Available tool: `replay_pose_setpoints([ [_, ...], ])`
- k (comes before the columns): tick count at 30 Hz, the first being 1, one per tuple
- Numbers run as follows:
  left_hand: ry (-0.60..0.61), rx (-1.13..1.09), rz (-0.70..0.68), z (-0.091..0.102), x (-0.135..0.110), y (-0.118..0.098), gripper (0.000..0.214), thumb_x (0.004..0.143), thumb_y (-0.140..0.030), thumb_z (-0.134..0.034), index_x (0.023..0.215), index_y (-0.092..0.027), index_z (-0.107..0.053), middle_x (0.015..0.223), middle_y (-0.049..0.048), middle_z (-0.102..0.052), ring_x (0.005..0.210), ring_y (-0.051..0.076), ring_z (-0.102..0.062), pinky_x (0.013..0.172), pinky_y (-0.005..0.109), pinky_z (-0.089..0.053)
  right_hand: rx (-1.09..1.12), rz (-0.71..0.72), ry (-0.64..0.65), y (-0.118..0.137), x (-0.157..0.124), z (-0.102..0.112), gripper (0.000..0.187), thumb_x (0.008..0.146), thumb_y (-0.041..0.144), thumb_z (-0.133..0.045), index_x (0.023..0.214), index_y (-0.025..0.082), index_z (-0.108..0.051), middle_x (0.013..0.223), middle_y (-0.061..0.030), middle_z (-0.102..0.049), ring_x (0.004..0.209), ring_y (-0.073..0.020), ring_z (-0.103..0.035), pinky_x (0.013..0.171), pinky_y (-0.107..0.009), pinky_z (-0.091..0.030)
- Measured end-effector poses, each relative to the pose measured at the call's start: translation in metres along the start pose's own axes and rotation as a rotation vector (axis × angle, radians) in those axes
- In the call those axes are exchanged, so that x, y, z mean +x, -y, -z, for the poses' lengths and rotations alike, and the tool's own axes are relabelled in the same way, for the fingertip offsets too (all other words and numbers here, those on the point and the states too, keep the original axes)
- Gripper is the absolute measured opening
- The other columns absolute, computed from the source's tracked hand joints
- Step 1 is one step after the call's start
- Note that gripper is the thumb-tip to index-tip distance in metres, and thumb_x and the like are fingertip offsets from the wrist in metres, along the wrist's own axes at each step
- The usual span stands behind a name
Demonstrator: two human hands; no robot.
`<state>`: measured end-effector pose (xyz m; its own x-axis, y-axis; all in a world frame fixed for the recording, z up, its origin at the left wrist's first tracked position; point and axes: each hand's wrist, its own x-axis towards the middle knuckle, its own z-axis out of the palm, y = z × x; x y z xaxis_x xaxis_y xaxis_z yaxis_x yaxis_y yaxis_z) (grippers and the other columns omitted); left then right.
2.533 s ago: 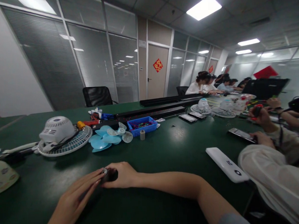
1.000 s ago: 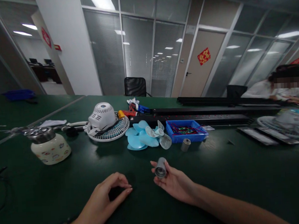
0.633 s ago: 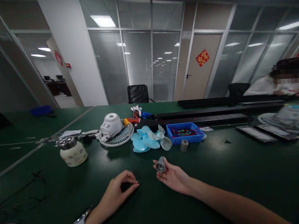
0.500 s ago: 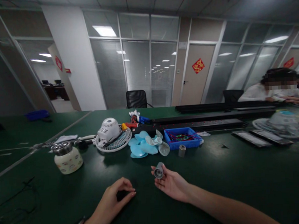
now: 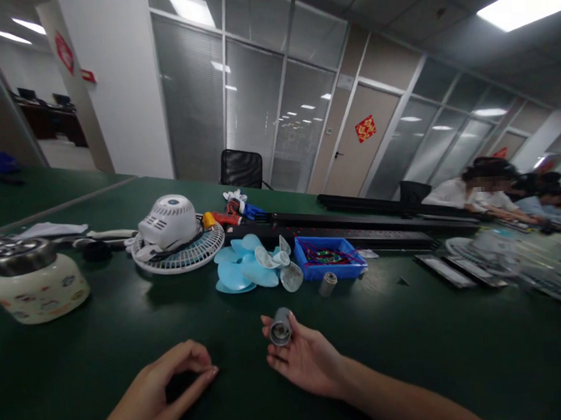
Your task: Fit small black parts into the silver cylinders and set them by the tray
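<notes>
A small grey cylinder [image 5: 280,328] is held in my right hand [image 5: 311,362], between thumb and fingers. Its open, hollow end faces me, and some detail shows inside. My palm is turned up. To its left, my left hand [image 5: 161,388] hovers low over the green table, thumb tip and fingertips pinched together. Whatever is in that pinch, if anything, is too small to make out. Beyond my right hand stands another metal cylinder [image 5: 328,284]. Light blue fan blades [image 5: 248,271] and a clear, greyish fan blade [image 5: 291,276] lie farther off.
A blue tray [image 5: 333,270] contains wires and a green board. Left of the blades sits a white fan housing [image 5: 168,222]; a patterned jar [image 5: 37,288] is at far left. Red-black drill [image 5: 231,212] and long black rails [image 5: 357,234] lie behind. People [image 5: 477,190] sit at far right.
The camera view has turned and tilted, so the table things appear farther left. My right hand still holds the grey cylinder; my left fingertips look pressed closer together.
</notes>
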<state>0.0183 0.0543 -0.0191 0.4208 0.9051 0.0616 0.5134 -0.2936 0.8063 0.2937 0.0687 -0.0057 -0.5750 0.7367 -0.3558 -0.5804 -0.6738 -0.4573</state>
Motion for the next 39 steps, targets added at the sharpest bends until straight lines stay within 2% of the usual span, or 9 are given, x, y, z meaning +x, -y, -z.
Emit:
replay_pose_setpoints([
  [4,0.046,-0.038,0.018,0.002,-0.002,-0.001,0.025,0.094,-0.045,-0.050,0.099,-0.026,-0.064,0.098,0.0007,-0.072,0.095,0.020,-0.069,0.083,0.028,-0.055,0.001,-0.004,-0.009,0.000,-0.001,-0.001,0.054,0.076,0.041,-0.076,0.118,0.010,-0.063,0.097,-0.0043,-0.075,0.080,-0.0146,-0.068,0.086,-0.029,-0.046],
  [13,0.021,0.047,-0.026,0.009,-0.005,-0.013,0.031,0.096,-0.042,-0.043,0.095,-0.025,-0.069,0.096,0.0017,-0.071,0.090,0.019,-0.068,0.081,0.026,-0.055,-0.031,0.010,-0.053,0.000,-0.002,-0.006,0.060,0.067,0.042,-0.083,0.114,0.011,-0.063,0.094,-0.0047,-0.074,0.075,-0.0130,-0.067,0.083,-0.028,-0.047],
  [17,-0.036,0.050,-0.028,0.010,-0.008,-0.021,0.032,0.094,-0.038,-0.044,0.091,-0.026,-0.073,0.101,0.0027,-0.071,0.092,0.020,-0.067,0.082,0.024,-0.055,-0.124,0.144,-0.112,-0.008,-0.003,-0.008,0.049,0.063,0.040,-0.086,0.097,0.013,-0.063,0.094,-0.0080,-0.073,0.080,-0.0153,-0.067,0.086,-0.031,-0.046],
  [19,-0.043,0.052,-0.027,0.010,-0.009,-0.023,0.033,0.094,-0.038,-0.044,0.092,-0.026,-0.075,0.102,0.0029,-0.071,0.093,0.020,-0.067,0.082,0.024,-0.055,-0.191,0.254,-0.132,-0.012,-0.005,-0.007,0.051,0.062,0.038,-0.086,0.099,0.014,-0.061,0.097,-0.0083,-0.072,0.090,-0.0171,-0.067,0.091,-0.033,-0.044],
  [22,-0.044,0.043,-0.032,0.011,-0.009,-0.024,0.033,0.094,-0.037,-0.045,0.090,-0.026,-0.075,0.101,0.0036,-0.072,0.097,0.021,-0.066,0.084,0.026,-0.055,-0.381,0.378,-0.123,-0.015,-0.009,-0.007,0.051,0.066,0.036,-0.084,0.106,0.017,-0.058,0.102,-0.0067,-0.070,0.100,-0.0190,-0.065,0.095,-0.035,-0.044],
  [27,-0.010,0.016,-0.069,0.015,-0.007,-0.024,0.032,0.094,-0.034,-0.046,0.089,-0.025,-0.076,0.101,0.0042,-0.074,0.102,0.024,-0.064,0.090,0.033,-0.052,-0.729,0.469,-0.123,-0.012,-0.018,-0.008,0.047,0.075,0.037,-0.077,0.113,0.020,-0.055,0.106,-0.0069,-0.069,0.100,-0.0216,-0.065,0.088,-0.038,-0.048],
  [30,-0.012,0.003,-0.045,0.018,-0.007,-0.023,0.034,0.095,-0.033,-0.043,0.089,-0.024,-0.075,0.105,0.0049,-0.073,0.102,0.024,-0.064,0.089,0.034,-0.052,-0.780,0.450,-0.114,-0.009,-0.017,-0.006,0.046,0.081,0.042,-0.070,0.118,0.019,-0.057,0.104,-0.0077,-0.069,0.100,-0.0215,-0.064,0.087,-0.038,-0.048],
  [34,-0.014,0.009,-0.020,0.018,-0.008,-0.022,0.038,0.094,-0.034,-0.040,0.081,-0.022,-0.074,0.111,0.0055,-0.071,0.100,0.024,-0.064,0.087,0.034,-0.051,-0.724,0.411,-0.077,-0.009,-0.013,-0.002,0.050,0.086,0.049,-0.062,0.123,0.016,-0.057,0.099,-0.0091,-0.069,0.097,-0.0215,-0.064,0.091,-0.041,-0.045],
  [39,-0.023,0.035,0.041,0.017,-0.010,-0.023,0.041,0.095,-0.034,-0.035,0.091,-0.023,-0.074,0.115,0.0056,-0.070,0.099,0.025,-0.062,0.086,0.033,-0.050,-0.764,0.408,-0.086,-0.009,-0.016,-0.007,0.053,0.083,0.050,-0.065,0.124,0.017,-0.059,0.102,-0.0099,-0.070,0.099,-0.0225,-0.064,0.091,-0.043,-0.047],
])
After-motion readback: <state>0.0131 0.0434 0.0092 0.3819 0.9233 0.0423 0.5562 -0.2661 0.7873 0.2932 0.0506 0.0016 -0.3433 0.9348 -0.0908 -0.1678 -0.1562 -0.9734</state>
